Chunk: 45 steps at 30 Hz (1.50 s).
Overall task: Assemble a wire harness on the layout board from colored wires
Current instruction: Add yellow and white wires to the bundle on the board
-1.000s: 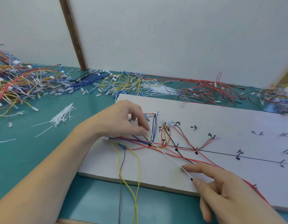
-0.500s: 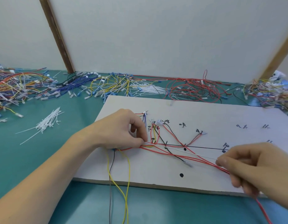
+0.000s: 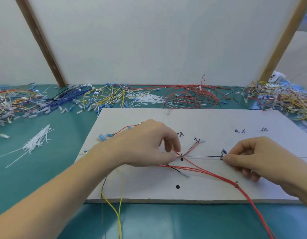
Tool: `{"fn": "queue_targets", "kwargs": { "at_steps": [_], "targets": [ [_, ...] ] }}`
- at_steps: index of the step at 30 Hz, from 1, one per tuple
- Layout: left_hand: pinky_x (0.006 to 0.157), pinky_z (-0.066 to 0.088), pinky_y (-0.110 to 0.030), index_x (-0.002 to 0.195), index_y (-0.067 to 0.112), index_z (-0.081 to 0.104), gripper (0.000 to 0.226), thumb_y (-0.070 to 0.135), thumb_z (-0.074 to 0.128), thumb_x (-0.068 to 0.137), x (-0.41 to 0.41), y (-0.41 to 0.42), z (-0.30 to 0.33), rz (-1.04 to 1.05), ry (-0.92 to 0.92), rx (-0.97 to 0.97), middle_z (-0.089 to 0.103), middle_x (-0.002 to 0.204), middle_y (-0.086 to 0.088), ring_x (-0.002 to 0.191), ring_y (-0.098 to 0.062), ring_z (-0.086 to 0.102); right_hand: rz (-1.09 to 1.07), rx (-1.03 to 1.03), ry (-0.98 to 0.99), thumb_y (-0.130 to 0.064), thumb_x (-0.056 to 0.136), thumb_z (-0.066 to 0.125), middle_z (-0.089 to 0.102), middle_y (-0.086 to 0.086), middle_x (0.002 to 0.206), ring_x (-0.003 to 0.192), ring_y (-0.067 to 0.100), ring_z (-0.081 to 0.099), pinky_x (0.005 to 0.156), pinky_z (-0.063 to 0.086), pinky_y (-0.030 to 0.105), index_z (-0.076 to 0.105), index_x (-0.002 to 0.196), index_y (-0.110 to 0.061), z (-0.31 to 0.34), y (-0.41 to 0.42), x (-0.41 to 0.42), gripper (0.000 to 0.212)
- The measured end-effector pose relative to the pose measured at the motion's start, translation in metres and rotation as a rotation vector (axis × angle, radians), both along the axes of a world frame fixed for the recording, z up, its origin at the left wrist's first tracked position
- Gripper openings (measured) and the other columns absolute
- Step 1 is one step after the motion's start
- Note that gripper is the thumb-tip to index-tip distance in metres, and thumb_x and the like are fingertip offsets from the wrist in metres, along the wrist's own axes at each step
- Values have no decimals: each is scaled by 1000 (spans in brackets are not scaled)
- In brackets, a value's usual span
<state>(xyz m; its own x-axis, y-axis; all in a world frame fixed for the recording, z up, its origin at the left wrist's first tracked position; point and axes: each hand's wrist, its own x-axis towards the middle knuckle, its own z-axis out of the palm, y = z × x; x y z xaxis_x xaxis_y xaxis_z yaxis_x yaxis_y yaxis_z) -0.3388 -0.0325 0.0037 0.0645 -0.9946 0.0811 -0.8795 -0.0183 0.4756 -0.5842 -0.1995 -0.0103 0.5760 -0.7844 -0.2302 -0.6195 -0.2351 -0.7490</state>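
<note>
White cable ties [image 3: 38,141] lie loose on the green worktop [image 3: 46,178] at the left, well apart from the layout board [image 3: 218,118]. Further right, the left hand [image 3: 149,144] pinches the red wires [image 3: 209,172] where they cross the board's drawn black line [image 3: 202,156]. A thin white tie [image 3: 199,157] runs taut along that line to the right hand [image 3: 252,157], whose curled fingers pinch its far end. This looks like binding the bundle at a branch point; next the tie likely needs pulling snug without dragging the wires off their marks. The left hand hides the tie's loop, so I cannot tell whether it is threaded. Red wires run off the bottom edge.
</note>
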Motion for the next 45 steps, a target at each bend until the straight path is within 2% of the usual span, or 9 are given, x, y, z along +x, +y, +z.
{"fn": "queue_targets", "kwargs": {
  "at_steps": [3,6,10,15,23,27,33,39,45],
  "targets": [
    [69,41,-7,96,30,78,11,28,70,89,-33,-25,-3,-46,2,-42,71,86,13,77,-1,60,-20,-47,-36,-10,81,84,68,14,57,46,18,58,43,48,28,75,72,-6,-3,-6,2,13],
    [83,52,-26,102,25,79,16,23,67,91,-62,-54,-18,-34,-8,-77,76,92,7,86,-11,65,4,-120,-75,-8,78,86,73,9,62,49,21,64,52,54,36,73,80,-11,-5,-10,6,13],
    [82,53,-31,99,24,80,15,23,67,92,-76,-77,-33,39,23,-137,76,96,4,90,-18,66,54,-166,-106,-4,73,89,74,5,69,62,26,71,70,59,46,73,85,-16,-6,-17,7,23],
    [77,53,-29,91,24,82,11,24,72,87,-77,-84,-41,59,103,-162,76,86,6,80,-13,66,236,-252,-146,5,71,87,75,0,69,61,12,69,62,55,21,74,81,-18,-1,-30,12,28],
    [73,53,-27,86,18,82,9,16,75,81,-80,-82,-49,86,188,-259,77,81,1,75,-15,68,546,-319,-46,2,80,78,77,-7,75,70,8,69,67,53,20,80,83,-40,8,-51,31,42],
    [72,54,-30,85,15,80,5,16,76,83,-80,-80,-50,89,222,-276,75,76,0,72,-14,66,521,-299,6,-8,78,85,75,-1,72,70,22,66,70,54,39,81,78,-36,2,-58,39,28],
    [78,48,-30,101,15,79,17,21,71,87,-81,-79,-50,79,123,-287,73,87,-3,84,-19,64,339,-433,-113,-16,82,82,74,-11,72,71,8,66,67,52,29,77,78,-34,-14,-45,13,19],
    [77,51,-39,105,19,79,21,20,64,91,-84,-81,-48,17,39,-213,62,89,-6,85,-24,60,299,-644,-12,-15,85,77,62,-9,78,75,8,59,72,50,40,73,77,-31,-25,-26,3,19],
    [80,50,-40,108,18,78,22,20,62,93,-83,-81,-44,6,19,-155,62,95,-6,88,-24,61,247,-744,20,-14,83,77,60,-13,71,71,1,55,62,41,28,76,77,-28,-28,-13,0,14]
  ]
}}
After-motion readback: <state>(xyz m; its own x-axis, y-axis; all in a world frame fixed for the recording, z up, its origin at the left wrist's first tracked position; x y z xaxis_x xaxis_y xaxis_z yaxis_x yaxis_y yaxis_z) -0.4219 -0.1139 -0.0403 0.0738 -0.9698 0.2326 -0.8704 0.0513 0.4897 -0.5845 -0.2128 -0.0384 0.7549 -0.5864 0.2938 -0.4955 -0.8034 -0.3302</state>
